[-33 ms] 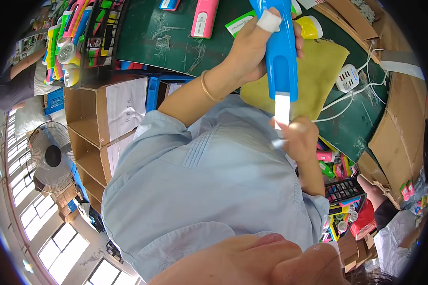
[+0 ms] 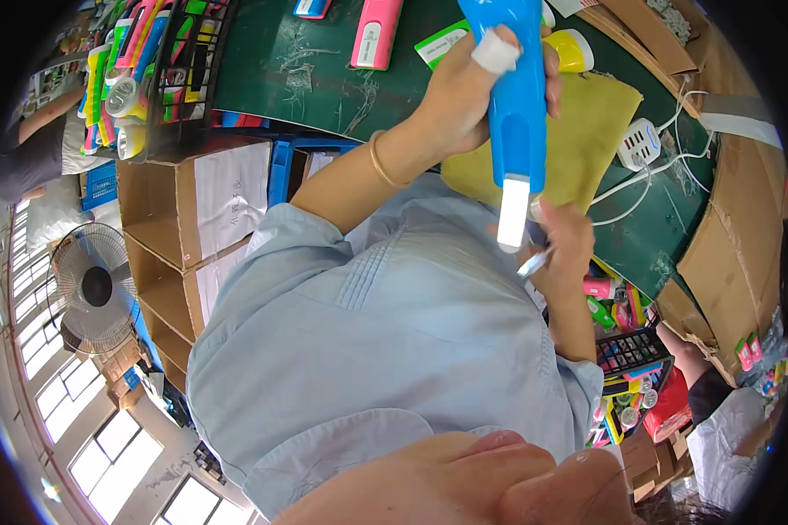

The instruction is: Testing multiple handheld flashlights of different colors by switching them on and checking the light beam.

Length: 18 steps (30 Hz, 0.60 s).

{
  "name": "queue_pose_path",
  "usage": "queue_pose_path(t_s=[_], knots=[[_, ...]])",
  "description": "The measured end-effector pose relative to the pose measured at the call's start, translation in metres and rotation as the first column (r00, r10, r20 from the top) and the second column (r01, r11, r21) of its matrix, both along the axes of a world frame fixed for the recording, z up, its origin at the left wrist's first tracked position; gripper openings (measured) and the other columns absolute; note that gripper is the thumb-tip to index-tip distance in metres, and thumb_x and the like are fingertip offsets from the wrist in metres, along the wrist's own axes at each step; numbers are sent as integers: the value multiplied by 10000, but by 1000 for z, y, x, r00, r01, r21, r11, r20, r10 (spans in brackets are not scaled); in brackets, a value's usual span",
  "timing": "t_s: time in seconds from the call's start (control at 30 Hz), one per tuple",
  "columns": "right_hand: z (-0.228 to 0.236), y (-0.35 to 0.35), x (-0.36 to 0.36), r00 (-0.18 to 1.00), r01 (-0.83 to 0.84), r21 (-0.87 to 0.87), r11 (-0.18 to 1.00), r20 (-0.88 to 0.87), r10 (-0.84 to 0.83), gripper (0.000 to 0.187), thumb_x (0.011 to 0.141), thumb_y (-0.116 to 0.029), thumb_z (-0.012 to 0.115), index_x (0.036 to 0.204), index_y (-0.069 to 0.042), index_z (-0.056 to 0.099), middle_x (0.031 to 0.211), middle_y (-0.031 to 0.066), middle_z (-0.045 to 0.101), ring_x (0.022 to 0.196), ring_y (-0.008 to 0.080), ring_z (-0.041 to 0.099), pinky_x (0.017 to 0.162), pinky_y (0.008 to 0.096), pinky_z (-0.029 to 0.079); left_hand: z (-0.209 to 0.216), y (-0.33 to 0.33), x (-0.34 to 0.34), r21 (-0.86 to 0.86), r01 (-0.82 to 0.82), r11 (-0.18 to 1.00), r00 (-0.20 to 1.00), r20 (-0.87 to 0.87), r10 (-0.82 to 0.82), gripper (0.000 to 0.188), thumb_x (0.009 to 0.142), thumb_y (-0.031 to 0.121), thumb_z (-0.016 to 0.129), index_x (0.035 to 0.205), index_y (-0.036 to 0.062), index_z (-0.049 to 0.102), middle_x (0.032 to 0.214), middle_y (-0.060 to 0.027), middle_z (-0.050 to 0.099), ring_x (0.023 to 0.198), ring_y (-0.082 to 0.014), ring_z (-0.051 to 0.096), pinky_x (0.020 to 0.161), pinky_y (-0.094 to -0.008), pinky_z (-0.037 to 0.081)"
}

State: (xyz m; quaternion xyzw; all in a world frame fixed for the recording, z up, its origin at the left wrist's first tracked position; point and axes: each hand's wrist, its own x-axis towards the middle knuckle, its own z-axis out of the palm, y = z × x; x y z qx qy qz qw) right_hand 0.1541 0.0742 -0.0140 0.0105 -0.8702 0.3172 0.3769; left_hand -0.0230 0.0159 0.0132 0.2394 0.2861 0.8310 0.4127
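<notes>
My left hand point(image 2: 468, 92), with white tape on the thumb, is closed round a long blue flashlight point(image 2: 518, 118). A flat white piece point(image 2: 513, 214) sticks out of the flashlight's near end, pointing down toward my shirt. Just right of that piece is my right hand point(image 2: 565, 245), its fingers closed on a small shiny metal tool point(image 2: 537, 261), whose kind is blurred. The right fingertips look slightly apart from the white piece. Beneath the flashlight a yellow cloth point(image 2: 587, 131) covers part of the green tabletop point(image 2: 324, 83).
A pink flashlight point(image 2: 377, 35) and a yellow lamp head point(image 2: 571, 51) lie on the tabletop. A white charging hub point(image 2: 639, 144) with cables sits at right. Black baskets of colourful flashlights stand at the left point(image 2: 184, 87) and lower right point(image 2: 630, 352). Cardboard compartments point(image 2: 162, 206) adjoin the table.
My right hand has drawn away to the right from the white piece, whose end now shows fully. The metal tool has come into clearer view. My left hand keeps its hold on the flashlight.
</notes>
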Motion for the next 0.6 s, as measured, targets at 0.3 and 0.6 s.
queue_pose_path(t_s=[0.3, 0.6], knots=[[-57, 8, -11, 951, 139, -436, 889, 310, 3, 324, 723, -156, 663, 1024, -65, 585, 845, 75, 638, 740, 190, 629, 616, 288, 492, 2, -15, 23, 165, 146, 975, 260, -958, 123, 422, 725, 141, 679, 1087, -6, 521, 978, -122, 592, 917, -310, 550, 787, -398, 455], [-18, 33, -7, 934, 6, -479, 878, 317, 167, 327, 745, 24, 556, 1067, -17, 519, 861, 138, 531, 734, 250, 546, 658, 288, 439, -15, -33, 21, -145, -90, 985, 354, -929, -105, 670, 631, 153, 770, 1186, 17, 421, 1009, -127, 569, 881, -249, 570, 763, -333, 465]])
